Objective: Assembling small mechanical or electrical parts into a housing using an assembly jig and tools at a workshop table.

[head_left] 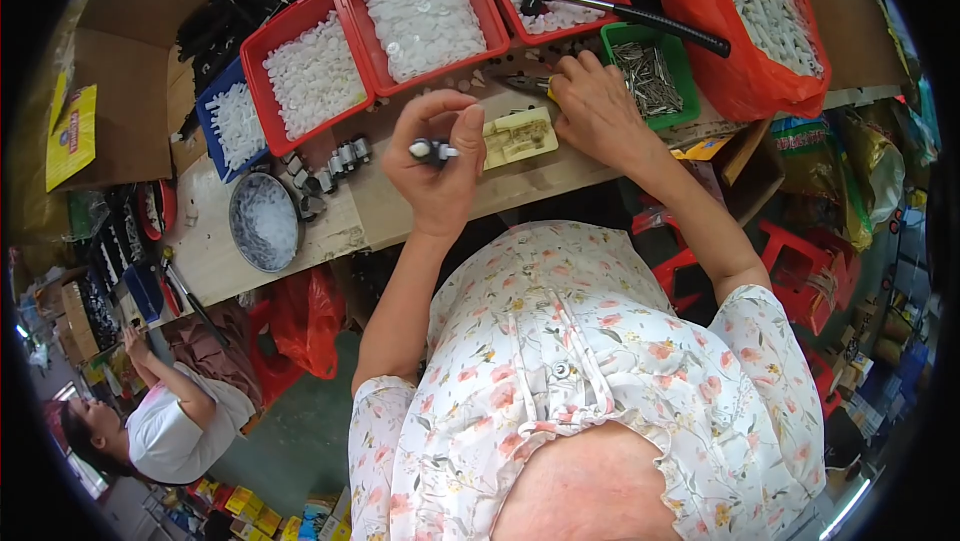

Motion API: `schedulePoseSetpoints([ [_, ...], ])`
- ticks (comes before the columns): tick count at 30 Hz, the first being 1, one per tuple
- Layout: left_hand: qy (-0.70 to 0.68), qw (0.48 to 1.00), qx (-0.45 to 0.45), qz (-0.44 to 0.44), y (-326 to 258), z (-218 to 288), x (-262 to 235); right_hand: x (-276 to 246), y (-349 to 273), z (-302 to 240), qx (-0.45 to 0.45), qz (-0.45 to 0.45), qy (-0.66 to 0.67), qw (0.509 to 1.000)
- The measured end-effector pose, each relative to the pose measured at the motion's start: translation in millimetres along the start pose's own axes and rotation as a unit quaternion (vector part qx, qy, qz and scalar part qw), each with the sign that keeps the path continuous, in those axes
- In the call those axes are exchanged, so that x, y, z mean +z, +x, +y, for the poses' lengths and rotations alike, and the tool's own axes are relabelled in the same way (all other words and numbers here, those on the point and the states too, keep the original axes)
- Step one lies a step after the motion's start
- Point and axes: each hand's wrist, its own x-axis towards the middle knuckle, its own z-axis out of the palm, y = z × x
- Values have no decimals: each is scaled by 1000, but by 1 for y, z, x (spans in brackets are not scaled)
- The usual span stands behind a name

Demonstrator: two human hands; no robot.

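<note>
- A pale wooden workbench (345,211) crosses the view in a crowded workshop; at far left, a person in a white top (190,431) sits beside it.
- Along its far side stand three red plastic tubs (488,6) of small white pieces.
- A hammer with a black grip and metal head (640,17) lies over the rightmost tub, head to the left, its long axis sloping down to the right.
- The left hand (435,161) is raised above the bench's near edge, thumb and bent fingers pinching a small black-and-white cylindrical part (433,152).
- That part's long axis runs roughly left to right, its pale narrow tip pointing right.
- The right hand (595,109) is bent over dark-jawed pliers with a yellow handle (524,84); whether the fingers grip them, I cannot tell. The pliers' nose points left.
- Between the hands lies a pale yellow rectangular block with recesses (522,137), its long axis nearly left to right, the right end slightly higher.
- Just beyond the right hand is a green plastic tray (690,101) of slim metal pieces.
</note>
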Motion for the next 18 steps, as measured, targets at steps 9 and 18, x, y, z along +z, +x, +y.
schedulePoseSetpoints([
  [9,-6,999,43,25,-9,7,3,-29,-7,-7,-6,125,37,991],
  [18,120,988,67,73,-17,-30,-6,-46,-12,-15,-49,166,95,980],
])
